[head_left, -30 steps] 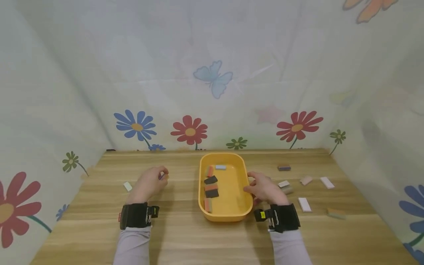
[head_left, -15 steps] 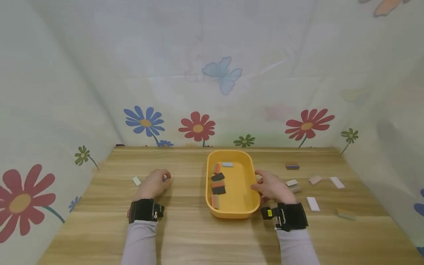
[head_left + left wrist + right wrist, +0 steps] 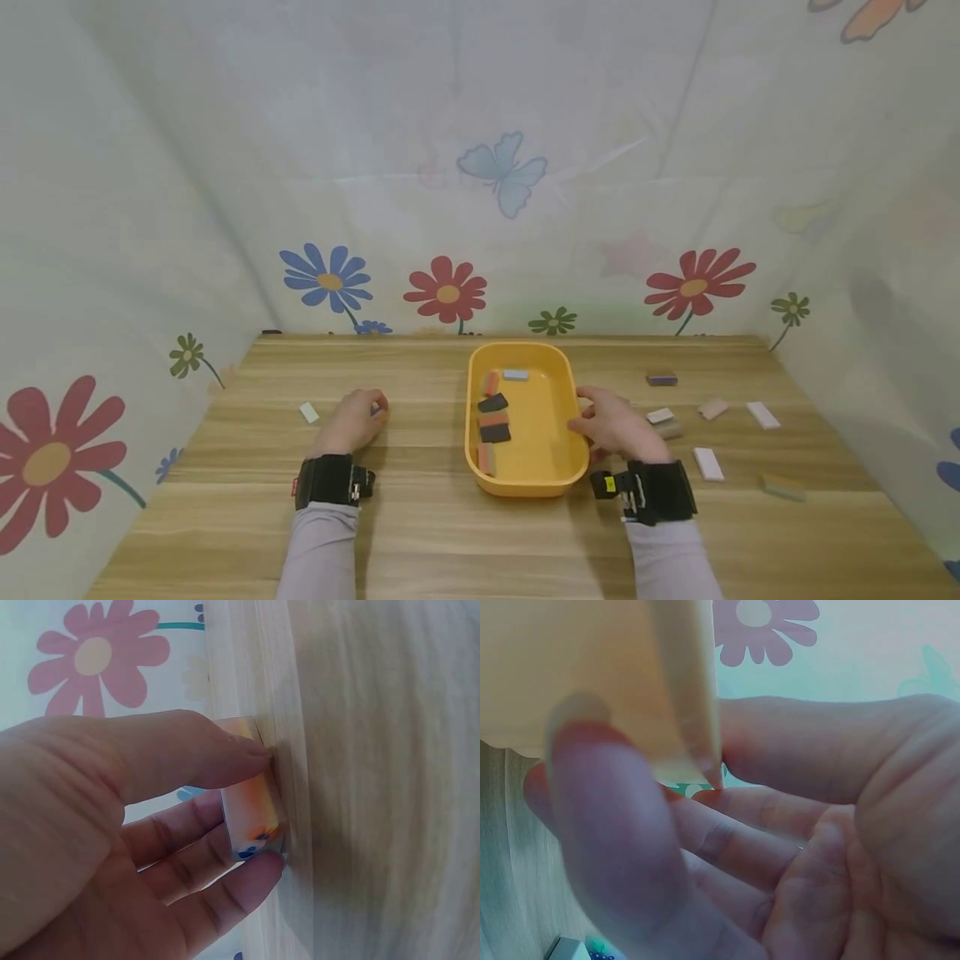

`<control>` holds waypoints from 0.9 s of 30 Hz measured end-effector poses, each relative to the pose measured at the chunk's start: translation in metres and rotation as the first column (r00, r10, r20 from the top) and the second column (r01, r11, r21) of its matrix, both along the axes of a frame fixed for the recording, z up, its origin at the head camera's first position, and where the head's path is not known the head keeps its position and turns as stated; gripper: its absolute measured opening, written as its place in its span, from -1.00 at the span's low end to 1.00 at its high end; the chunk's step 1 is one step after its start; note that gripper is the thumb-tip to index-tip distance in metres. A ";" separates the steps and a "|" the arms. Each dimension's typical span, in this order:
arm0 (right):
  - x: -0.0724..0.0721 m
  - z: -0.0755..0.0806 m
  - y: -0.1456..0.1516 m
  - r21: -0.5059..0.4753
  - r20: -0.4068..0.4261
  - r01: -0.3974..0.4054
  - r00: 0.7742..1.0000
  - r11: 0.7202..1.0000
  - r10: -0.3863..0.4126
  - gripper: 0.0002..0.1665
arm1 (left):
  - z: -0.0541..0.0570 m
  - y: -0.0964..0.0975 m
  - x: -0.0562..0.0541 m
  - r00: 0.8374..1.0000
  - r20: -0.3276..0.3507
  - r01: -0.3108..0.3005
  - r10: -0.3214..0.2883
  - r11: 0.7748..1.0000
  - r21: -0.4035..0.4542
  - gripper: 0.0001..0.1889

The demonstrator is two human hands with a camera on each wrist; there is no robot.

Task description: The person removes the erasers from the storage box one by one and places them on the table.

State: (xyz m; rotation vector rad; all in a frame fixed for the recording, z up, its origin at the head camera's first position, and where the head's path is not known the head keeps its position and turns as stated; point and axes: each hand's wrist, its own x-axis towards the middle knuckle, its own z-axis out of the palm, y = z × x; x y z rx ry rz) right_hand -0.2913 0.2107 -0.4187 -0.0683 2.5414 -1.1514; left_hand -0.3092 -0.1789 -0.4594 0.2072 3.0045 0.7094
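My left hand (image 3: 351, 422) is low over the table, left of the yellow plastic bin (image 3: 536, 485). Between thumb and fingers it pinches a small rectangular block (image 3: 251, 802) with orange and blue print, close to the wood in the left wrist view. A pale small block (image 3: 309, 412) lies just left of this hand. On the bin's right side, my right hand (image 3: 617, 427) grips the wall, its thumb over the rim; the wall (image 3: 630, 675) fills the upper left of the right wrist view. Black blocks (image 3: 494, 432), orange ones (image 3: 493, 417) and a light blue block (image 3: 515, 375) lie inside.
Right of the bin, several loose blocks are scattered on the wooden table (image 3: 435, 542): a purple-sided block (image 3: 662, 379), a white block (image 3: 708, 464), a pinkish block (image 3: 713, 408) and a green-tan block (image 3: 783, 487). A flower-printed curtain (image 3: 375, 167) encloses the back and sides.
The head view has turned a little to the left, so everything sits further right in it. Both hands keep their holds, and the bin's contents look the same.
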 end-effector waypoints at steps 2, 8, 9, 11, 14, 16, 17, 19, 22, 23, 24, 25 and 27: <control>0.000 0.000 0.000 0.004 -0.005 -0.009 1.000 1.000 0.009 -0.27 | 0.000 0.001 0.001 1.000 0.002 -0.002 0.002 1.000 0.003 -0.89; -0.001 0.000 0.001 0.013 -0.010 -0.014 1.000 1.000 0.014 -0.27 | 0.004 0.003 0.003 1.000 -0.005 -0.001 0.001 1.000 0.015 -0.71; -0.001 0.000 0.001 0.014 -0.009 -0.009 1.000 1.000 0.009 -0.27 | 0.004 0.003 0.004 1.000 0.002 -0.003 0.003 1.000 0.014 -0.65; -0.001 0.000 0.001 0.016 -0.011 -0.014 1.000 1.000 0.014 -0.27 | 0.007 0.004 0.005 1.000 0.016 -0.010 0.010 1.000 0.009 -0.55; 0.000 0.000 0.001 0.021 -0.008 -0.016 1.000 1.000 0.016 -0.27 | 0.013 0.006 0.007 0.999 0.034 -0.021 0.020 1.000 0.006 -0.45; 0.000 0.000 0.001 0.028 -0.001 -0.013 1.000 1.000 0.013 -0.27 | 0.018 0.009 0.009 0.999 0.035 -0.022 0.022 1.000 0.004 -0.44; 0.001 0.000 0.001 0.031 0.002 -0.011 1.000 0.999 0.011 -0.27 | 0.021 0.011 0.010 0.999 0.035 -0.024 0.024 1.000 0.003 -0.44; 0.001 0.001 0.001 0.041 0.006 -0.008 1.000 0.999 0.008 -0.26 | 0.028 0.014 0.012 0.999 0.040 -0.033 0.033 0.999 0.001 -0.43; 0.001 0.001 0.001 0.049 0.009 -0.008 1.000 0.999 0.008 -0.26 | 0.035 0.019 0.014 0.998 0.047 -0.039 0.040 0.999 -0.022 -0.42; 0.001 0.001 0.001 0.049 0.010 -0.008 1.000 0.999 0.008 -0.26 | 0.038 0.020 0.015 0.998 0.049 -0.042 0.044 0.999 -0.026 -0.41; 0.001 0.001 0.001 0.047 0.010 -0.008 1.000 0.999 0.008 -0.26 | 0.040 0.022 0.015 0.998 0.049 -0.043 0.044 0.999 -0.029 -0.40; 0.001 0.001 0.001 0.044 0.010 -0.008 1.000 0.999 0.008 -0.26 | 0.041 0.024 0.014 0.998 0.045 -0.041 0.043 0.999 -0.031 -0.40; 0.001 0.000 0.001 0.035 0.010 -0.007 1.000 0.999 0.007 -0.26 | 0.044 0.030 0.014 0.999 0.032 -0.034 0.035 0.999 -0.032 -0.39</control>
